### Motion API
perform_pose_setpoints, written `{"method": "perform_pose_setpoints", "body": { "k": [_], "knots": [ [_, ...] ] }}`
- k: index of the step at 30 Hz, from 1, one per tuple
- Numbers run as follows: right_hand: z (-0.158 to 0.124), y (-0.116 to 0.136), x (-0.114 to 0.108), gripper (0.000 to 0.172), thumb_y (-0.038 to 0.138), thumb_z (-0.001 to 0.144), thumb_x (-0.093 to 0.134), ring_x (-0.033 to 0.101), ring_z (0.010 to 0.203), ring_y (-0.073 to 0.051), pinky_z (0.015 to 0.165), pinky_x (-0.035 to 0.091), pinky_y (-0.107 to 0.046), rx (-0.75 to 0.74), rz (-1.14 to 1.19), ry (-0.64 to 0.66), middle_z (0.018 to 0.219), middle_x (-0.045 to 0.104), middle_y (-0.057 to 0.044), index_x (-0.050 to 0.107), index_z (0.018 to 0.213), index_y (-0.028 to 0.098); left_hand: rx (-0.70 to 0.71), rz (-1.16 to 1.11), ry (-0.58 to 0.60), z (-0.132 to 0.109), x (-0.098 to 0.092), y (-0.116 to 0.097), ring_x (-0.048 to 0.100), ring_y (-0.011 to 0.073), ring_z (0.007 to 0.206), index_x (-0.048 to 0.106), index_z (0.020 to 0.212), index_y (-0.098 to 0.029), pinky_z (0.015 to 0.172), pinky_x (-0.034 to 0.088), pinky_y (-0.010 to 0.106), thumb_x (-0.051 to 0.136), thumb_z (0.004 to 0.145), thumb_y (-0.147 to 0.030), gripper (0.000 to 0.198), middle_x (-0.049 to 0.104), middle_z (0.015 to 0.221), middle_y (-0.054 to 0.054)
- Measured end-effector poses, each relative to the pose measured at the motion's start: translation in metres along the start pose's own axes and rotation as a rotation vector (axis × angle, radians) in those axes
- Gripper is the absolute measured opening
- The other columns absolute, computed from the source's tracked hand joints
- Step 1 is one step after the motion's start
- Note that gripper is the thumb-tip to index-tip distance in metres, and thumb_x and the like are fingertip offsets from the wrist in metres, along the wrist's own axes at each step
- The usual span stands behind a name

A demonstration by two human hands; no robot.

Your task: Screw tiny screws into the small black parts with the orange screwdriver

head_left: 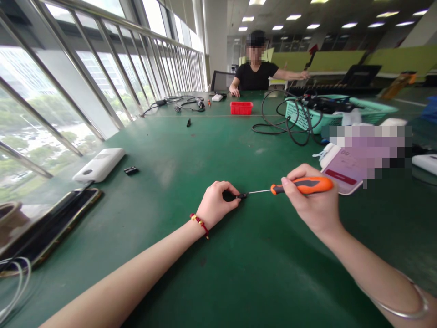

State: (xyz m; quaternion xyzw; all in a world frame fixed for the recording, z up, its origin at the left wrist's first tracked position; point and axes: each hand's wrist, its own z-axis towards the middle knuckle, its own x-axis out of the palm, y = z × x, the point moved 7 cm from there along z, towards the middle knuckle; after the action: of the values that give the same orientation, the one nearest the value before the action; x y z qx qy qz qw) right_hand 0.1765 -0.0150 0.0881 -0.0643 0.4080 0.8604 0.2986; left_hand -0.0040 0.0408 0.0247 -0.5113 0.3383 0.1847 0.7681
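Between the thumb and fingers of my left hand [217, 203] is a small black part [242, 196], pinched close above the green tabletop [218, 269]. Its exact kind is too small to make out. My right hand [316, 200] grips a screwdriver [309, 185] by its orange and dark grey handle. The thin metal shaft points left, and its tip meets the black part or lies right against it. A red cord bracelet [200, 224] is on my left wrist, and a silver bangle [406, 307] circles my right forearm.
On the left lie a white power bank [99, 165], a small black piece [131, 170] and a dark phone [64, 223]. Farther back are a red bin [241, 108], a cable-filled teal basket [368, 109] and a seated person [256, 75]. A pink-screened phone [344, 171] stands right.
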Motion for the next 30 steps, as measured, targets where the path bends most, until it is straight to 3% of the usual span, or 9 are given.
{"method": "perform_pose_setpoints", "body": {
  "k": [12, 15, 18, 20, 24, 26, 30],
  "knots": [
    [-0.001, 0.0, 0.005, 0.019, 0.025, 0.076, 0.06, 0.048, 0.047, -0.009, 0.046, 0.036, -0.023, 0.002, -0.047, 0.051, 0.055, 0.05, 0.003, 0.049, 0.061, 0.021, 0.019, -0.011, 0.003, 0.0, 0.0, -0.002, 0.059, 0.0166, 0.077, 0.063, 0.069, -0.019, 0.077, 0.046, 0.03, 0.065, 0.066, -0.019, 0.004, 0.066, 0.076, -0.001],
    [-0.002, 0.003, 0.006, 0.016, 0.029, 0.075, 0.061, 0.051, 0.049, -0.01, 0.048, 0.038, -0.024, 0.013, -0.051, 0.077, 0.058, 0.054, 0.003, 0.051, 0.065, 0.022, 0.028, -0.015, 0.004, 0.0, 0.0, -0.003, 0.059, 0.0163, 0.077, 0.063, 0.069, -0.019, 0.077, 0.047, 0.03, 0.065, 0.065, -0.018, 0.004, 0.066, 0.076, -0.001],
    [-0.003, 0.005, 0.007, 0.011, 0.031, 0.075, 0.061, 0.049, 0.044, -0.011, 0.049, 0.04, -0.025, 0.029, -0.032, 0.089, 0.051, 0.048, 0.005, 0.053, 0.075, 0.024, 0.034, -0.016, 0.001, 0.0, 0.0, -0.003, 0.059, 0.016, 0.076, 0.063, 0.068, -0.019, 0.077, 0.047, 0.03, 0.065, 0.065, -0.016, 0.005, 0.065, 0.075, -0.001],
    [-0.004, 0.007, 0.007, 0.017, 0.027, 0.074, 0.062, 0.049, 0.046, -0.011, 0.051, 0.043, -0.027, 0.009, 0.011, 0.059, 0.054, 0.048, 0.005, 0.052, 0.087, 0.024, 0.037, -0.017, 0.002, 0.0, 0.001, -0.003, 0.059, 0.016, 0.076, 0.062, 0.068, -0.019, 0.077, 0.047, 0.03, 0.065, 0.065, -0.016, 0.005, 0.065, 0.075, -0.001],
    [-0.006, 0.012, 0.005, 0.042, 0.025, 0.07, 0.064, 0.057, 0.067, -0.016, 0.059, 0.048, -0.03, -0.062, 0.078, -0.005, 0.085, 0.055, -0.004, 0.045, 0.107, 0.024, 0.04, -0.018, 0.005, 0.0, 0.001, -0.003, 0.059, 0.0161, 0.077, 0.062, 0.067, -0.019, 0.077, 0.047, 0.03, 0.064, 0.065, -0.016, 0.005, 0.065, 0.075, -0.001],
    [-0.007, 0.011, 0.006, 0.041, 0.027, 0.072, 0.063, 0.055, 0.06, -0.015, 0.055, 0.046, -0.029, -0.034, 0.06, 0.0, 0.076, 0.054, -0.001, 0.044, 0.109, 0.024, 0.036, -0.018, 0.009, 0.0, 0.001, -0.003, 0.059, 0.0162, 0.077, 0.062, 0.068, -0.019, 0.078, 0.047, 0.03, 0.064, 0.065, -0.016, 0.005, 0.065, 0.075, -0.001],
    [-0.009, 0.01, 0.01, 0.02, 0.031, 0.078, 0.059, 0.041, 0.039, -0.011, 0.046, 0.04, -0.028, 0.041, 0.006, 0.091, 0.046, 0.04, 0.007, 0.052, 0.095, 0.025, 0.035, -0.02, 0.011, 0.0, 0.001, -0.003, 0.059, 0.0162, 0.078, 0.062, 0.068, -0.019, 0.078, 0.046, 0.03, 0.065, 0.065, -0.016, 0.005, 0.065, 0.076, -0.001]
  ]
}}
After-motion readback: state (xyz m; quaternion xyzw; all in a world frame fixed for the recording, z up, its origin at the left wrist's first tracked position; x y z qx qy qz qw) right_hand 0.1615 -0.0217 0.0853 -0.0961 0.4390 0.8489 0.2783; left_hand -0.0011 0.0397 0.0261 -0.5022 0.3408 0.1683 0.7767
